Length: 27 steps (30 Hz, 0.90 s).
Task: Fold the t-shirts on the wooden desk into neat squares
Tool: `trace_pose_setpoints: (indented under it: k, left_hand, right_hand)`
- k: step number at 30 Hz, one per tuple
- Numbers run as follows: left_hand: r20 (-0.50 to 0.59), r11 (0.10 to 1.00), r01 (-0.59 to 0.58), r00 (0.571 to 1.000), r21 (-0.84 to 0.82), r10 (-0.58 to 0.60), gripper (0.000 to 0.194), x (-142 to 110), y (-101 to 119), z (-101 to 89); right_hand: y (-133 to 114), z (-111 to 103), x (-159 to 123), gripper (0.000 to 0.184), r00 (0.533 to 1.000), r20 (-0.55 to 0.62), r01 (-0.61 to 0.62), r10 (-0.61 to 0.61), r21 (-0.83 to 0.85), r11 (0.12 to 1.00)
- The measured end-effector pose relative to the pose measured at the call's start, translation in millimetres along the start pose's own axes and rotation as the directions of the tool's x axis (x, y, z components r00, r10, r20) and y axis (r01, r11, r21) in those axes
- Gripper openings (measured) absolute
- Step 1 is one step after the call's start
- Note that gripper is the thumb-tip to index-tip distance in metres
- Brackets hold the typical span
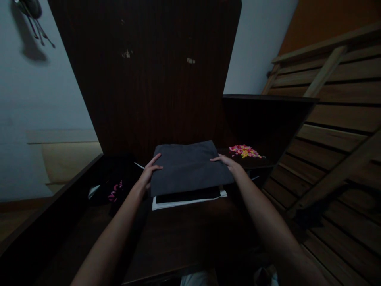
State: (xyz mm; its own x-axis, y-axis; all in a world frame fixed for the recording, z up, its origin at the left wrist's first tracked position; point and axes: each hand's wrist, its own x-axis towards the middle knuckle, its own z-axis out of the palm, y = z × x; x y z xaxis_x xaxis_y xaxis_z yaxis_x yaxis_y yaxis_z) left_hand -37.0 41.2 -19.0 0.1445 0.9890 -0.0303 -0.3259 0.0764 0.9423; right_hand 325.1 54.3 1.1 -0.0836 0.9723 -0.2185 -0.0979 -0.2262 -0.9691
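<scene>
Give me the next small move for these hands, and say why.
I'd probably ease the grey cloth slightly toward the body: the left hand and right hand grip its opposite sides, while a black layer and a white layer below show past its near edge.

A cloth (187,169) is lying over flat items (187,196) above the worktop (184,234); small pieces (244,151) are lying on a shelf (256,162) to its right; slats (342,115) are standing farther right.
</scene>
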Motion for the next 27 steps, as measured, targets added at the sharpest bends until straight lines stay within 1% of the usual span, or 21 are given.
trace_pose_setpoints:
  k: [2,4,6,8,11,14,15,17,19,21,24,26,27]
  left_hand:
    - [-0.052,0.991,0.109,0.993,0.077,-0.105,0.076,5.6,-23.7,-3.2]
    - [-0.059,0.968,0.201,0.979,0.151,-0.194,0.071,7.5,-45.2,-11.1]
    - [-0.042,0.964,0.215,0.977,0.158,-0.211,0.072,7.4,-57.8,-19.4]
    - [-0.022,0.974,0.186,0.983,0.132,-0.184,0.075,7.4,-59.4,-24.8]
    - [-0.015,0.989,0.096,0.995,0.112,-0.094,0.076,9.3,-49.3,-26.8]
    - [-0.067,0.993,0.022,0.998,0.114,-0.014,0.074,11.6,-41.7,-28.2]
    - [-0.084,0.993,0.027,0.996,0.116,-0.017,0.074,11.7,-41.9,-29.4]
    - [-0.097,0.988,0.087,0.993,0.13,-0.074,0.076,11.0,-46.6,-32.5]
    - [-0.085,0.973,0.16,0.985,0.169,-0.147,0.076,9.3,-54.4,-35.6]
    - [-0.078,0.96,0.18,0.983,0.215,-0.167,0.072,7.6,-61.3,-38.1]
    - [-0.073,0.951,0.135,0.99,0.28,-0.119,0.065,6.4,-64.3,-40.7]
    - [-0.074,0.926,0.107,0.994,0.363,-0.085,0.06,6.4,-61.2,-41.5]
    - [-0.08,0.899,0.088,0.995,0.428,-0.059,0.057,6.4,-58.7,-41.3]
  right_hand:
    - [16.5,-8.8,6.9,0.046,0.996,-0.04,-0.079,0.077,-0.056,0.995]
    - [36.8,-15.3,12.3,0.051,0.985,-0.074,-0.162,0.155,-0.101,0.982]
    - [53.0,-19.8,16.2,0.057,0.978,-0.088,-0.197,0.188,-0.112,0.974]
    - [60.1,-22.7,19.3,0.064,0.98,-0.094,-0.185,0.175,-0.102,0.977]
    - [55.9,-24.6,22.6,0.072,0.989,-0.08,-0.132,0.124,-0.094,0.987]
    - [49.9,-22.9,24.0,0.07,0.998,-0.025,-0.058,0.057,-0.073,0.996]
    - [50.1,-21.6,24.1,0.067,0.999,-0.007,-0.05,0.05,-0.07,0.996]
    - [54.4,-18.6,24.4,0.061,0.997,-0.006,-0.074,0.074,-0.092,0.993]
    - [60.9,-16.7,25.3,0.057,0.993,-0.046,-0.115,0.11,-0.138,0.984]
    - [65.7,-17.6,27.1,0.053,0.99,-0.094,-0.125,0.109,-0.187,0.974]
    - [66.1,-24.8,29.9,0.049,0.986,-0.162,-0.081,0.032,-0.309,0.948]
    - [63.7,-30.5,30.2,0.047,0.974,-0.223,-0.056,-0.05,-0.445,0.894]
    - [62.7,-32.6,29.6,0.046,0.964,-0.25,-0.058,-0.086,-0.516,0.855]
